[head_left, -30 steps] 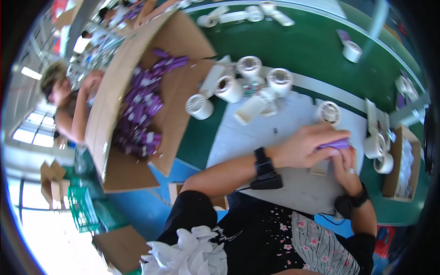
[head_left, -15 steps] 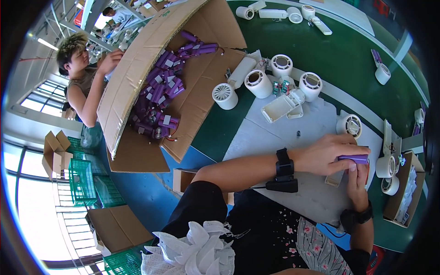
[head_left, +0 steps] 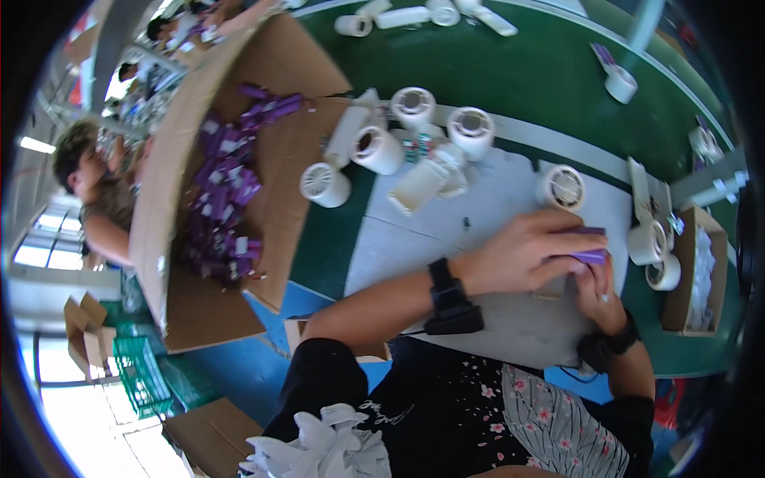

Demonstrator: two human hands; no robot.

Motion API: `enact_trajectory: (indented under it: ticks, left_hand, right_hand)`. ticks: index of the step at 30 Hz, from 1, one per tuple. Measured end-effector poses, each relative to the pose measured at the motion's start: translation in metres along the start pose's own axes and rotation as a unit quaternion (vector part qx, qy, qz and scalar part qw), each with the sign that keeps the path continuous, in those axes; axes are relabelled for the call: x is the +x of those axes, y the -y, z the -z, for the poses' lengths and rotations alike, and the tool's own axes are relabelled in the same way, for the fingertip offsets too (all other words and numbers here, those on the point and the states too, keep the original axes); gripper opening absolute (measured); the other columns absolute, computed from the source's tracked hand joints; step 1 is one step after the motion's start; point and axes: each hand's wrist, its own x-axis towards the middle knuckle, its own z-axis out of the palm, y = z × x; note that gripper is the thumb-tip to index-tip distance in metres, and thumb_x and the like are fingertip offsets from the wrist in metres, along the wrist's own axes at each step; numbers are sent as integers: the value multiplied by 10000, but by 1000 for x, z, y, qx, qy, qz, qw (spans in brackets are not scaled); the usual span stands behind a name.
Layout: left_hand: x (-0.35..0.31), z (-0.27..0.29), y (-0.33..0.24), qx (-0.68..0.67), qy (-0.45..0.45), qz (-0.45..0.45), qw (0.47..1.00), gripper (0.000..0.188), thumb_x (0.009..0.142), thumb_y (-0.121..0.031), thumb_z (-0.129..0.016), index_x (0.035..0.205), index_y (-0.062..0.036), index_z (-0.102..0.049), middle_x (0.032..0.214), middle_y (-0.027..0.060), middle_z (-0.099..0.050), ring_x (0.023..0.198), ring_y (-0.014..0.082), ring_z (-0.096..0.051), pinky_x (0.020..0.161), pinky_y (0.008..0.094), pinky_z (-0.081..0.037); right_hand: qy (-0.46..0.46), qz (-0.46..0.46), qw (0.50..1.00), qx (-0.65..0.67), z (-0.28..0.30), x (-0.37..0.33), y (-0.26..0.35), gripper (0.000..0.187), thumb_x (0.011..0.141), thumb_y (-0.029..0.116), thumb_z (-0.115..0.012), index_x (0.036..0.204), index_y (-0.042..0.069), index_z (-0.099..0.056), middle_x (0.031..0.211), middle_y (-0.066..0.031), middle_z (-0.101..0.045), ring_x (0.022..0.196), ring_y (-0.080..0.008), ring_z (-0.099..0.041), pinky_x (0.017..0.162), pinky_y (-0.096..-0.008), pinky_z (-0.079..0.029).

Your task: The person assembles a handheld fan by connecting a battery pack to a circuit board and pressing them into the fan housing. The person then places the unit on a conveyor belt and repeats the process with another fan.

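My left hand (head_left: 522, 253) reaches across from the left, its fingers closed over a purple-wrapped battery pack (head_left: 591, 256). From below, my right hand (head_left: 596, 288) grips the same pack, fingers bent against its near side. Both hands are over a pale grey mat (head_left: 498, 315). Partly hidden beneath them is a light-coloured casing piece (head_left: 548, 288). Just beyond my left hand stands a white round fan housing (head_left: 562, 188). Farther left on the mat lies an open white handle shell (head_left: 420, 185), beside more round fan housings (head_left: 471, 134) and small green circuit boards (head_left: 416, 146).
A big cardboard box (head_left: 275, 211) of purple battery packs (head_left: 219, 187) leans at the left. At the right, a small carton (head_left: 677, 299) holds white pieces near fan parts (head_left: 647, 242). More fan parts (head_left: 402, 17) lie along the green table (head_left: 526, 72). A person (head_left: 103, 191) is behind the box.
The view has turned, so the box and table sit farther left in the picture. Both hands still hold the purple pack, with only a slight shift in their pose.
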Motion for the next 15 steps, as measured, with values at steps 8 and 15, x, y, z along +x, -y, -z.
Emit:
enact_trajectory:
  ticks: [8,15]
  left_hand:
    - [1,-1,-1,-37,14,31,999,413,824,-118,-689,1231,-78,-628,1123,158,-619,967,325,-620,835,381,-505]
    - [0,-4,-4,-57,5,38,998,405,831,-115,-691,1229,-71,-628,1124,164,-622,973,323,-624,834,376,-507]
  right_hand:
    - [-21,172,972,-158,-1,1,-12,165,843,118,-599,970,17,-625,910,-158,-640,808,-332,-592,778,-411,-461]
    - [-37,131,990,-47,1,11,13,114,844,101,-616,934,32,-625,791,-133,-632,679,-312,-574,685,-408,-442]
